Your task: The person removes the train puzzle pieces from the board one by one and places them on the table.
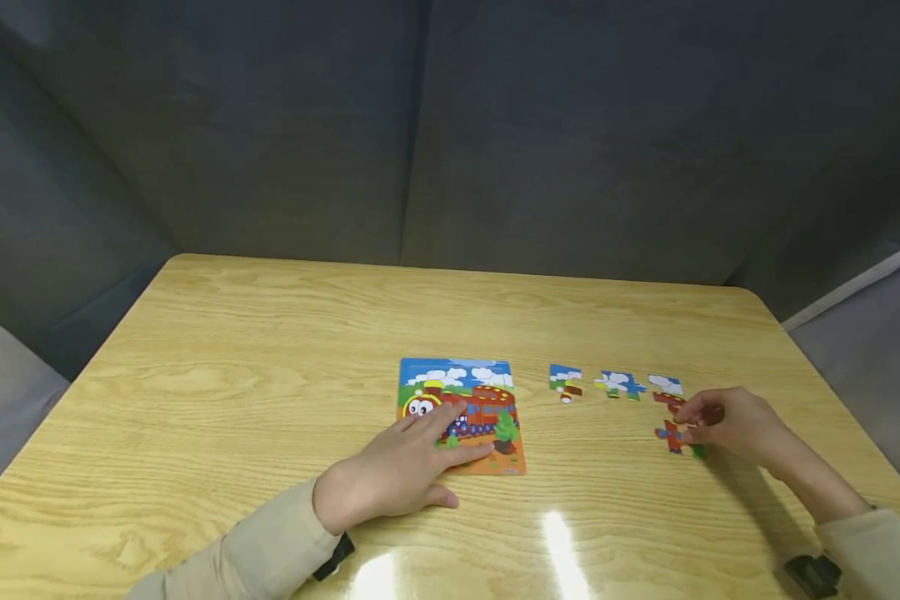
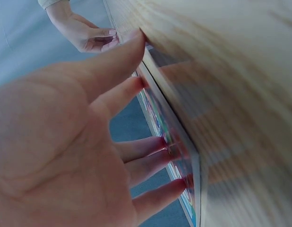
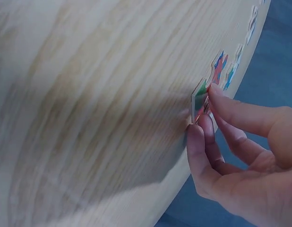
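Note:
My left hand (image 1: pixel 393 475) rests with spread, straight fingers on a train jigsaw puzzle board (image 1: pixel 487 404). In the left wrist view its fingertips touch the picture surface, while the thumb lies past the board's edge. Over at the right, my right hand (image 1: pixel 742 423) pinches a puzzle piece (image 3: pixel 199 97) with green and red on it, between thumb and fingers. That piece is tilted up at the table surface. Beside those fingers lies a red and blue puzzle piece (image 1: pixel 672 437). A cloud-and-red piece (image 1: pixel 666 385) is just behind, partly covered by the fingers.
Between the board and my right hand, two more loose pieces lie flat: one with a brown part (image 1: pixel 566 377) and one with clouds (image 1: pixel 621 383). The wooden table (image 1: pixel 270 333) ends at a back edge before a dark curtain (image 1: pixel 307 142).

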A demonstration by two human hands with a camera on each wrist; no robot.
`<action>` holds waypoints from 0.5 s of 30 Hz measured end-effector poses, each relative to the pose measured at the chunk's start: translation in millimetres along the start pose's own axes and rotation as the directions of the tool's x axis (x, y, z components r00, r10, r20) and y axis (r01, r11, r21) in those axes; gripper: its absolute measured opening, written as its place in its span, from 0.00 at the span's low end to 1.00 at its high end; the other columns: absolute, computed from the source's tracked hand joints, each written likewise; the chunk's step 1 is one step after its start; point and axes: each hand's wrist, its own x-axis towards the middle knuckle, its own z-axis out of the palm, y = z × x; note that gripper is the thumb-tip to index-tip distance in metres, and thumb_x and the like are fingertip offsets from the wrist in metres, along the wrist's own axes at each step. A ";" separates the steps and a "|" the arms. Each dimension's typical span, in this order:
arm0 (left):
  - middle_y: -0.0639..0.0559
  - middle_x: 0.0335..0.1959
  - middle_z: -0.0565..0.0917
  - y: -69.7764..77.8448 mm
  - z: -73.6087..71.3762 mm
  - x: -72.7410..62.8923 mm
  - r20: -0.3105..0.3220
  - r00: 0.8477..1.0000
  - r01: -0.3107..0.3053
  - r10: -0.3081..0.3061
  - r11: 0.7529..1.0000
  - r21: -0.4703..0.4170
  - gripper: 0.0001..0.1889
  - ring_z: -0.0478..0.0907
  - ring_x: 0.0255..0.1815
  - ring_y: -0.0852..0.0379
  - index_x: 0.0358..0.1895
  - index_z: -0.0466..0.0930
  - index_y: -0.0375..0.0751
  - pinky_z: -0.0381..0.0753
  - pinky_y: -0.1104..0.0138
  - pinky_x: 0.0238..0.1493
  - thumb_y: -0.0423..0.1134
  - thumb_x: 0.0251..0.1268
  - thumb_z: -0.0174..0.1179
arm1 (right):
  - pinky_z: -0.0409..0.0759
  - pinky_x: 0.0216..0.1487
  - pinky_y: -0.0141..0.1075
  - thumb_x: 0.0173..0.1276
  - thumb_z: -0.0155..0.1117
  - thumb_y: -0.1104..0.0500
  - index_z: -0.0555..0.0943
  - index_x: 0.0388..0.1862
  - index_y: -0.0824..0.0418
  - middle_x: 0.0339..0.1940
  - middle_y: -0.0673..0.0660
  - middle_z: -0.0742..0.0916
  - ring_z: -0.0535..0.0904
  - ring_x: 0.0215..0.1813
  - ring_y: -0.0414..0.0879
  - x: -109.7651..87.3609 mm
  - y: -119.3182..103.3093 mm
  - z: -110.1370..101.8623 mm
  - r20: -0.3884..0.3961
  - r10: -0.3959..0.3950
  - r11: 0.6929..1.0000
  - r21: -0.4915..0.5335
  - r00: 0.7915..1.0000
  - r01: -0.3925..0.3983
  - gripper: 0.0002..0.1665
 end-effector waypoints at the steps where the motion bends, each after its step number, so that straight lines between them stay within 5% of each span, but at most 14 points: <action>1: 0.40 0.78 0.51 0.1 -0.2 0.3 0.004 1.000 0.001 -0.001 1.000 0.003 0.35 0.52 0.77 0.48 0.75 0.61 0.66 0.64 0.49 0.68 0.58 0.65 0.60 | 0.76 0.31 0.37 0.59 0.73 0.63 0.84 0.37 0.65 0.33 0.53 0.85 0.78 0.36 0.46 -0.4 0.4 0.0 0.001 0.002 1.000 -0.002 1.000 -0.002 0.09; 10: 0.41 0.78 0.50 0.7 -2.2 2.2 0.022 1.000 -0.002 0.002 1.000 0.002 0.35 0.51 0.77 0.47 0.76 0.59 0.65 0.65 0.50 0.68 0.58 0.66 0.58 | 0.74 0.31 0.35 0.63 0.71 0.61 0.85 0.38 0.63 0.33 0.51 0.85 0.77 0.33 0.41 -4.6 1.3 -5.4 -0.017 -0.018 1.000 -0.020 1.000 0.018 0.08; 15: 0.41 0.78 0.51 -0.6 -2.9 0.8 0.020 1.000 -0.005 0.005 1.000 -0.001 0.35 0.51 0.77 0.47 0.76 0.59 0.64 0.64 0.49 0.68 0.57 0.66 0.59 | 0.76 0.31 0.34 0.64 0.69 0.62 0.84 0.43 0.67 0.34 0.54 0.86 0.78 0.32 0.41 -1.1 -15.8 -5.7 0.008 -0.051 0.997 0.065 0.999 0.051 0.10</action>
